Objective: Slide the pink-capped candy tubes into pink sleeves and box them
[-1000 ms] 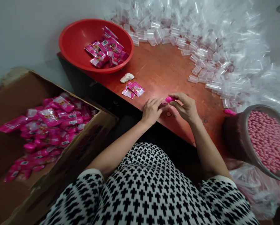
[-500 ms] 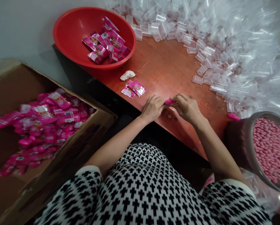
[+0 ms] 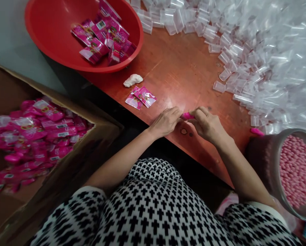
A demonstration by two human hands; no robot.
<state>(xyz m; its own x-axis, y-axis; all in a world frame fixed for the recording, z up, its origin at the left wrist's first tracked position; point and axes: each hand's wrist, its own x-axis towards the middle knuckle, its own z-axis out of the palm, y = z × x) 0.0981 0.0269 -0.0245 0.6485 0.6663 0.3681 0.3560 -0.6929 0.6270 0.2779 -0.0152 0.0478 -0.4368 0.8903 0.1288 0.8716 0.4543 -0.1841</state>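
Note:
A small bright pink piece [image 3: 187, 116] is held between my two hands, just above the orange-brown tabletop [image 3: 178, 68]. My left hand [image 3: 166, 120] has its fingers pressed together at the piece's left end. Curled fingers of my right hand [image 3: 206, 123] pinch the right end and cover part of it. To the left of my hands, two pink printed packets [image 3: 145, 96] overlap on the table. A white lump [image 3: 133, 80] lies just beyond them.
A red bowl [image 3: 53, 44] with pink packets stands at the back left. Clear plastic cups [image 3: 270, 61] are heaped at the back right. A tub [image 3: 262, 157] of pink beads is at right, a cardboard box [image 3: 101, 133] of pink packages at left.
The view has shifted a little, so the bowl and box sit further left and the tub slightly lower. Both hands still grip the pink piece, which has barely moved.

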